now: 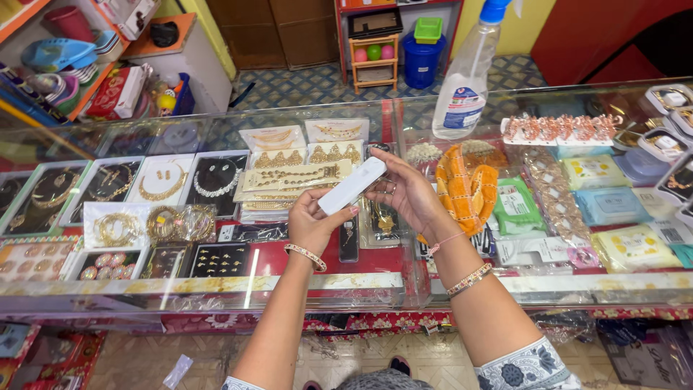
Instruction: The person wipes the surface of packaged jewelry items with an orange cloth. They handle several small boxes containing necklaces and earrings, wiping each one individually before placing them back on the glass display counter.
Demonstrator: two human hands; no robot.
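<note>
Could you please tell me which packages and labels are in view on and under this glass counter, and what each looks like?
White box: slim, oblong, held between left hand and right hand.
Spray bottle: on the counter, clear, blue nozzle, white-blue-red label.
Wipe packs: under the glass at right, flat, green, blue, yellow.
Necklace boxes: under the glass at left, clear-lidded, flat.

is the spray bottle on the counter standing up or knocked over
Upright. The spray bottle stands on its base on the glass counter, blue nozzle at the top, beyond the hands holding a white box.
</note>
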